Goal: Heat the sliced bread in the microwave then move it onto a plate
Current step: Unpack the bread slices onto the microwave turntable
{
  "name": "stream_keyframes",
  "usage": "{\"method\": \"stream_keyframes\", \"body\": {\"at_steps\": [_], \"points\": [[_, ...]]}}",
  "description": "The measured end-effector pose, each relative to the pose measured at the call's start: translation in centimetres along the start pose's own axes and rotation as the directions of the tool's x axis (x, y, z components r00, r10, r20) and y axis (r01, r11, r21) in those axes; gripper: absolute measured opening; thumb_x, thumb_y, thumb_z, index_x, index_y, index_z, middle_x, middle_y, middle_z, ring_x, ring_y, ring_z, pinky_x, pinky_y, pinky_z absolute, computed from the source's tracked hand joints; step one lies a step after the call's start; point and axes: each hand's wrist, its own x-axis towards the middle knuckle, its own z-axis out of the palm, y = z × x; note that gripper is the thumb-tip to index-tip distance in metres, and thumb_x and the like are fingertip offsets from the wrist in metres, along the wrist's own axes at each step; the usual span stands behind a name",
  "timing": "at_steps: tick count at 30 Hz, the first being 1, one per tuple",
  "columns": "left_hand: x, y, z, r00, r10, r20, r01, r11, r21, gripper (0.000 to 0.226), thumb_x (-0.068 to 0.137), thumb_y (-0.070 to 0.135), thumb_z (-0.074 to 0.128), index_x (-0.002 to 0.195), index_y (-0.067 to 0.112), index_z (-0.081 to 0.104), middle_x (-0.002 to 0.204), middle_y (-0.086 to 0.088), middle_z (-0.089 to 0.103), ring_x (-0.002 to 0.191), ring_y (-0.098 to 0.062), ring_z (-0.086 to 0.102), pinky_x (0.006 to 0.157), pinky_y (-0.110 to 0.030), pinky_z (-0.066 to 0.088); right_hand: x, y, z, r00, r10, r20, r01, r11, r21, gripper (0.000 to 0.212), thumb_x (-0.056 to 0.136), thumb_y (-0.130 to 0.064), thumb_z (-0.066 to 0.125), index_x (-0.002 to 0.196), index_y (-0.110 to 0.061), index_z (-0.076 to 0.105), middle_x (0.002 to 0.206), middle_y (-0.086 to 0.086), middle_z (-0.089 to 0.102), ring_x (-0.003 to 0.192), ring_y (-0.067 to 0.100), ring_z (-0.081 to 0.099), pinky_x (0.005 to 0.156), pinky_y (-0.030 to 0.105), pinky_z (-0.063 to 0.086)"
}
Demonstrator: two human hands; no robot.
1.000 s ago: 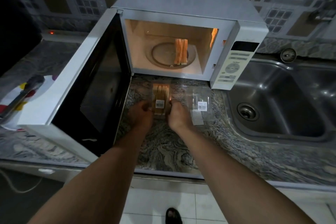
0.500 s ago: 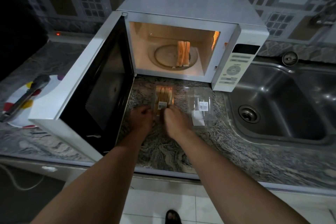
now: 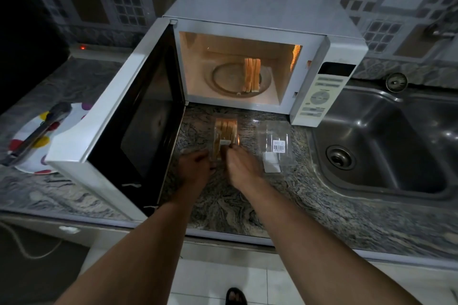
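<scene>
The white microwave [image 3: 329, 54] stands on the counter with its door [image 3: 138, 116] swung open to the left and its light on. Several bread slices [image 3: 252, 74] stand on edge on the glass turntable [image 3: 223, 77] inside. In front of it lies a clear packet of sliced bread [image 3: 225, 131] with a label. My left hand [image 3: 195, 168] grips the packet's near left end, and my right hand [image 3: 241, 168] pinches its near right end by the label. A white plate with coloured dots [image 3: 32, 156] sits far left, partly hidden behind the door.
An empty clear packet with a barcode label [image 3: 275, 146] lies right of the bread packet. Black tongs [image 3: 37, 131] rest on the plate. A steel sink [image 3: 386, 146] fills the right side. The marbled counter's front edge [image 3: 223, 233] runs below my hands.
Both hands stay at the packet's near end; my right hand's fingers have shifted closer to the label. The camera has drifted slightly, so the scene sits a little lower in view.
</scene>
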Motion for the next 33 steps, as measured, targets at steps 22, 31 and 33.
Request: {"method": "stream_keyframes", "body": {"at_steps": [22, 31, 33], "points": [[-0.3, 5.6, 0.9, 0.737, 0.667, 0.113, -0.647, 0.647, 0.404, 0.054, 0.078, -0.002, 0.060, 0.121, 0.030, 0.060, 0.126, 0.007, 0.061, 0.117, -0.014, 0.056, 0.099, -0.036, 0.049, 1.9, -0.8, -4.6, 0.921, 0.035, -0.387, -0.020, 0.999, 0.043, 0.044, 0.088, 0.001, 0.053, 0.129, -0.017, 0.056, 0.117, 0.008, 0.046, 0.109, 0.032, 0.044, 0.087, 0.046, 0.044], [0.4, 7.8, 1.4, 0.771, 0.634, 0.057, -0.627, 0.740, 0.242, 0.024, 0.087, 0.004, 0.063, 0.098, 0.025, 0.068, 0.091, 0.013, 0.068, 0.091, -0.009, 0.066, 0.082, -0.034, 0.056, 2.5, -2.0, -3.3, 0.828, 0.471, -0.306, -0.209, 0.764, 0.610, 0.059, 0.092, -0.009, 0.047, 0.147, -0.019, 0.028, 0.143, 0.012, 0.043, 0.123, 0.033, 0.050, 0.096, 0.047, 0.048], [0.9, 7.8, 1.5, 0.768, 0.639, 0.048, -0.631, 0.741, 0.230, 0.022, 0.088, 0.006, 0.064, 0.096, 0.026, 0.067, 0.088, 0.016, 0.067, 0.089, -0.007, 0.065, 0.081, -0.033, 0.056, 2.6, -2.1, -3.2, 0.834, 0.527, -0.161, -0.325, 0.706, 0.630, 0.063, 0.089, -0.008, 0.051, 0.146, -0.017, 0.027, 0.143, 0.012, 0.044, 0.122, 0.036, 0.052, 0.095, 0.048, 0.050]]}}
